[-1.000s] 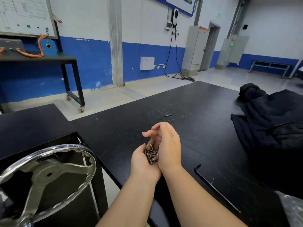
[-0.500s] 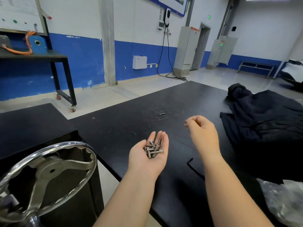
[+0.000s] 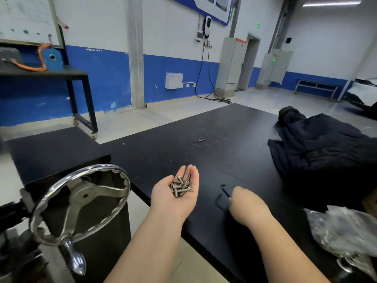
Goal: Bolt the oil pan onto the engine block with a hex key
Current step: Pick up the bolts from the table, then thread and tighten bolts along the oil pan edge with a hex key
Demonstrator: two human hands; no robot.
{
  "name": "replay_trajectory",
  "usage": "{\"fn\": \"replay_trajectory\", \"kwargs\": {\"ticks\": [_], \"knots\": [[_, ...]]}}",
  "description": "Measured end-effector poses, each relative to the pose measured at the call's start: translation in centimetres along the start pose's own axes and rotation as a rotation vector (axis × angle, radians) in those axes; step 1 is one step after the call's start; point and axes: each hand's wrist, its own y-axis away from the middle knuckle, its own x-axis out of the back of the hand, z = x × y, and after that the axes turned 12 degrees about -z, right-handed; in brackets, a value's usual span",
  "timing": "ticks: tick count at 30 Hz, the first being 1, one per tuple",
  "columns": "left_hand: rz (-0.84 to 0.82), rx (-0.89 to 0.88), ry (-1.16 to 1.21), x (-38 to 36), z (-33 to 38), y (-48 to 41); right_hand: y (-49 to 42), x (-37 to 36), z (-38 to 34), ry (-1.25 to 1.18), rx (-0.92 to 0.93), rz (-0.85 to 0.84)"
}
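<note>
My left hand (image 3: 175, 198) is held palm up over the near edge of the black table (image 3: 204, 160), cupping several small silver socket-head bolts (image 3: 181, 186). My right hand (image 3: 247, 207) is lower right of it, fingers closed on the long shaft of a black hex key (image 3: 224, 191), whose short bent end sticks out to the upper left just above the tabletop. A dark shadow of the key lies on the table under it. No oil pan or engine block is in view.
A chrome handwheel (image 3: 79, 203) with a knob stands at lower left beside a black stand (image 3: 51, 152). A dark jacket (image 3: 326, 148) lies at right. A crumpled clear plastic bag (image 3: 344, 235) sits at lower right. One loose bolt (image 3: 201, 140) rests mid-table.
My right hand left the bolts in my left palm, swung right and down to the hex key and closed on it. The key's bent end is lifted off the table.
</note>
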Motion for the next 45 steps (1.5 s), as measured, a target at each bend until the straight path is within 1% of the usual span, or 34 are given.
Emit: {"fn": "replay_trajectory", "kwargs": {"ticks": [2,3,5,7,8,10,13,17,20,23,25,27,29,31,34,37,39,42,44,45], "knots": [[-0.011,-0.038,0.001,0.0,1.0,1.2,1.5,0.4,-0.9,-0.302,0.131,0.187],[-0.012,-0.052,0.002,0.0,1.4,1.8,2.5,0.7,-1.7,-0.496,0.228,0.237],[-0.012,-0.069,-0.007,0.3,2.1,3.3,5.1,1.2,-3.8,-0.828,0.442,0.242],[-0.012,-0.098,-0.038,0.6,2.7,5.0,7.9,1.2,-6.3,-0.973,0.631,0.166],[-0.009,-0.119,-0.058,0.8,3.1,6.0,9.1,0.8,-7.5,-0.987,0.711,0.121],[-0.015,-0.160,-0.086,0.9,3.9,8.3,11.0,0.0,-9.8,-0.969,0.795,0.061],[-0.060,-0.240,-0.112,1.0,5.6,12.4,13.9,-1.3,-13.1,-0.939,0.845,0.021],[-0.066,-0.400,-0.057,1.8,8.6,18.2,17.7,-3.2,-17.3,-0.971,0.917,-0.064],[-0.082,-0.476,0.018,3.0,10.7,22.1,20.3,-4.9,-20.4,-0.925,0.951,-0.077],[-0.035,-0.630,0.037,4.9,12.8,25.6,23.0,-6.9,-23.2,-0.855,0.986,-0.095],[0.018,-0.727,0.064,5.6,14.4,27.8,24.7,-8.0,-24.8,-0.815,1.035,-0.062],[0.032,-0.651,0.066,6.4,15.8,30.0,25.9,-8.5,-26.1,-0.868,1.059,-0.058],[0.095,-0.545,0.062,6.9,17.1,31.8,26.5,-8.3,-27.4,-0.950,1.071,-0.052],[0.123,-0.440,0.020,7.6,18.1,32.9,26.4,-7.6,-29.0,-1.007,1.078,0.019],[0.125,-0.330,-0.165,8.2,19.8,33.9,25.3,-5.9,-31.6,-1.077,1.053,0.125],[0.181,-0.312,-0.455,8.0,22.1,33.8,23.8,-4.3,-34.7,-1.136,1.046,0.134],[0.252,-0.375,-0.696,7.4,23.9,33.4,22.5,-3.4,-36.7,-1.129,1.038,0.145],[0.335,-0.525,-1.118,6.3,26.6,32.7,20.4,-2.7,-38.9,-1.072,1.013,0.117],[0.346,-0.636,-1.333,5.9,28.0,32.3,19.3,-2.9,-39.7,-1.009,0.995,0.125],[0.328,-0.686,-1.389,5.8,28.4,32.1,18.9,-3.1,-39.9,-0.974,0.990,0.144]]}}
